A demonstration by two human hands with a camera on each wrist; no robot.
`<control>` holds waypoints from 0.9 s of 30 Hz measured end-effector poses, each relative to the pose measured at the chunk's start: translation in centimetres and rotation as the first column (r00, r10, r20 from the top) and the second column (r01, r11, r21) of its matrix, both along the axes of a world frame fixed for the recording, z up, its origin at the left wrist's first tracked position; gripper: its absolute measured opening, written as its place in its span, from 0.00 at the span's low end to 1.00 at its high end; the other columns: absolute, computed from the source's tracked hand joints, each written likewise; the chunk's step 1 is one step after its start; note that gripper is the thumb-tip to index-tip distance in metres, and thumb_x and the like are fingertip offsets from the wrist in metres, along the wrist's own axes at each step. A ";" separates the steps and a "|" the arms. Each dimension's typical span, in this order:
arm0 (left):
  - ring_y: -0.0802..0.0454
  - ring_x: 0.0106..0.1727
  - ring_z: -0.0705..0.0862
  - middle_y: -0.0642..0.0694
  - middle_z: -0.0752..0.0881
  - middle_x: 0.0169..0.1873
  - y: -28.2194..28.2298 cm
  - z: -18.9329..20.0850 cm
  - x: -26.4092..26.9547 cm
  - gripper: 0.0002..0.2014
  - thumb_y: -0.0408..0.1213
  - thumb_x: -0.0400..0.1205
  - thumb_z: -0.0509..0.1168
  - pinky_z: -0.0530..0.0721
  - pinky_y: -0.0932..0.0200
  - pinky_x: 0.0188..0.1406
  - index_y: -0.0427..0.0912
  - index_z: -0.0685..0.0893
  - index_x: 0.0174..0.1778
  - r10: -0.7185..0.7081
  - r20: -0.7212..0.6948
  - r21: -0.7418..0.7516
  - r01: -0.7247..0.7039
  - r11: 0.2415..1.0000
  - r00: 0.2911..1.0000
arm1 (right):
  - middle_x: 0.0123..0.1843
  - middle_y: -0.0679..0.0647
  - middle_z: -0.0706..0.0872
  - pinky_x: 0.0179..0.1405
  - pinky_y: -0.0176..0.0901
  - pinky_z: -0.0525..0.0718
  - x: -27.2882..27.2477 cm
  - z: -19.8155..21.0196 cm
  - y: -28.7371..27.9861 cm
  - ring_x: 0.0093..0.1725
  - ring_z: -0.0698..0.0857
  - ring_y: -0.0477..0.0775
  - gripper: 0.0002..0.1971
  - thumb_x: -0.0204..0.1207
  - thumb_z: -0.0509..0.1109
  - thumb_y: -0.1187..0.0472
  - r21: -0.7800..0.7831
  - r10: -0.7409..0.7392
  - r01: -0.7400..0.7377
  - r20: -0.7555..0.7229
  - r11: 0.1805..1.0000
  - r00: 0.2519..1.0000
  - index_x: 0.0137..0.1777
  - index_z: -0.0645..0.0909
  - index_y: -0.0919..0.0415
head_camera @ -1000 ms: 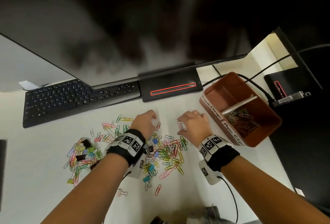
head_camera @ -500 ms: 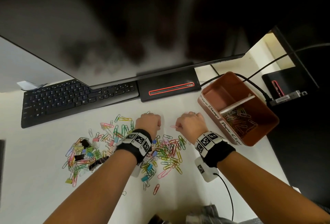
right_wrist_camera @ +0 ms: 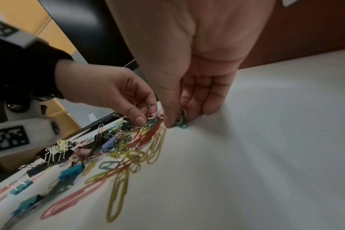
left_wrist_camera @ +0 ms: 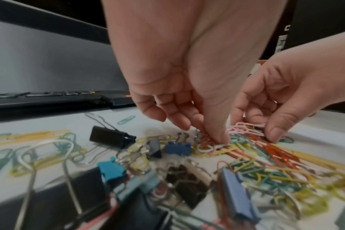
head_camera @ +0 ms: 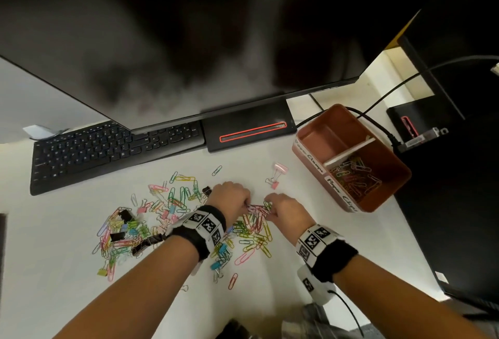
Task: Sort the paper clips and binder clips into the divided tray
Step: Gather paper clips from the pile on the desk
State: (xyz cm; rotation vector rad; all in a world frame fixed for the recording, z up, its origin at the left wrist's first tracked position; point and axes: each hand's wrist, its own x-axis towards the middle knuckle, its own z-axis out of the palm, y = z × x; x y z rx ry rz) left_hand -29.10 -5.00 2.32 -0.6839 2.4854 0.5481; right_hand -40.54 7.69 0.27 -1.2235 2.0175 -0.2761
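- Since half a second ago, both hands had drawn nearer to us, onto the paper clips, leaving two pink binder clips lying on the white desk just beyond them.
- We saw our left hand with thumb and fingertips curled down onto red and pink clips; our right hand pinched a green one at the pile's right edge.
- The brown divided tray stood far right: its near compartment held paper clips, its far one looked empty.
- Most of the mixed pile, binder clips included, was still unsorted, so we judged the task early.
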 end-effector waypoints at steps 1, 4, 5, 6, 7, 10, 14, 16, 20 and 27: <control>0.44 0.59 0.77 0.46 0.82 0.54 -0.1 -0.1 -0.1 0.09 0.44 0.80 0.64 0.75 0.49 0.59 0.46 0.83 0.53 0.012 0.003 -0.013 -0.012 1.000 1.000 | 0.55 0.61 0.83 0.53 0.48 0.82 0.1 -0.1 -0.2 0.53 0.83 0.61 0.14 0.76 0.68 0.62 -0.006 0.002 -0.002 -0.029 1.000 1.000 0.61 0.79 0.62; 0.44 0.59 0.75 0.45 0.79 0.54 -0.3 -0.4 -0.2 0.09 0.45 0.79 0.65 0.74 0.49 0.58 0.46 0.83 0.51 0.034 0.002 -0.025 -0.034 0.999 0.999 | 0.62 0.61 0.79 0.58 0.49 0.81 -0.1 -0.8 -0.5 0.62 0.80 0.61 0.11 0.77 0.66 0.63 -0.011 0.031 -0.032 -0.073 0.999 0.997 0.58 0.81 0.63; 0.44 0.60 0.75 0.45 0.78 0.55 -0.4 -0.5 -0.2 0.08 0.44 0.79 0.66 0.74 0.48 0.58 0.46 0.83 0.51 0.043 -0.001 -0.018 -0.043 0.999 0.999 | 0.66 0.61 0.78 0.61 0.50 0.81 -0.2 -1.0 -0.6 0.67 0.78 0.61 0.10 0.77 0.66 0.64 -0.011 0.043 -0.044 -0.082 0.999 0.996 0.57 0.82 0.63; 0.44 0.60 0.75 0.45 0.78 0.55 -0.4 -0.6 -0.2 0.09 0.44 0.79 0.66 0.74 0.48 0.58 0.46 0.83 0.51 0.046 0.003 -0.012 -0.046 0.999 0.999 | 0.69 0.61 0.76 0.64 0.51 0.80 -0.4 -1.1 -0.6 0.70 0.76 0.60 0.10 0.77 0.67 0.66 -0.010 0.055 -0.056 -0.091 0.998 0.994 0.57 0.82 0.64; 0.44 0.60 0.76 0.45 0.79 0.55 -0.5 -0.6 -0.2 0.09 0.44 0.80 0.65 0.74 0.48 0.59 0.46 0.83 0.52 0.040 0.009 -0.012 -0.040 0.999 0.999 | 0.70 0.61 0.76 0.65 0.51 0.80 -0.5 -1.2 -0.6 0.71 0.75 0.60 0.10 0.77 0.67 0.66 -0.006 0.065 -0.066 -0.098 0.998 0.993 0.57 0.82 0.64; 0.44 0.57 0.79 0.45 0.82 0.54 -0.5 -0.3 -0.2 0.09 0.43 0.82 0.62 0.76 0.50 0.58 0.46 0.82 0.54 0.022 0.010 -0.012 -0.021 1.000 1.000 | 0.63 0.60 0.78 0.59 0.49 0.82 -0.5 -1.1 -0.5 0.65 0.78 0.60 0.10 0.77 0.65 0.68 -0.006 0.118 -0.120 -0.133 0.993 0.984 0.56 0.83 0.65; 0.44 0.55 0.81 0.44 0.85 0.51 -0.9 -0.1 0.2 0.08 0.40 0.81 0.63 0.77 0.53 0.56 0.44 0.83 0.52 0.111 -0.044 0.093 -0.107 0.990 0.993 | 0.57 0.59 0.82 0.53 0.51 0.84 -0.3 -1.0 -0.3 0.60 0.79 0.60 0.09 0.77 0.66 0.67 -0.013 0.145 -0.151 -0.193 0.988 0.970 0.55 0.82 0.62; 0.46 0.51 0.82 0.43 0.86 0.50 -1.2 0.3 0.7 0.06 0.37 0.80 0.64 0.77 0.56 0.52 0.42 0.84 0.51 0.201 -0.102 0.159 -0.184 0.970 0.974 | 0.56 0.59 0.83 0.52 0.52 0.84 -0.3 -1.0 -0.3 0.59 0.80 0.61 0.08 0.77 0.66 0.65 -0.017 0.141 -0.147 -0.195 0.989 0.971 0.55 0.81 0.61; 0.53 0.36 0.80 0.42 0.87 0.45 -1.3 1.5 1.5 0.05 0.32 0.78 0.67 0.78 0.61 0.43 0.38 0.85 0.48 0.379 -0.210 0.289 -0.313 0.905 0.901 | 0.60 0.58 0.83 0.57 0.50 0.82 -0.2 -0.6 -0.3 0.60 0.81 0.60 0.12 0.78 0.65 0.66 -0.018 0.102 -0.106 -0.160 0.994 0.982 0.60 0.79 0.59; 0.54 0.39 0.84 0.46 0.88 0.42 -0.8 4.1 0.8 0.04 0.35 0.75 0.72 0.83 0.63 0.38 0.49 0.84 0.41 0.542 -0.285 0.478 -0.373 0.795 0.791 | 0.64 0.62 0.78 0.61 0.49 0.81 -0.7 2.1 0.0 0.60 0.83 0.63 0.12 0.80 0.63 0.64 -0.015 0.111 -0.113 -0.123 0.993 0.986 0.59 0.82 0.65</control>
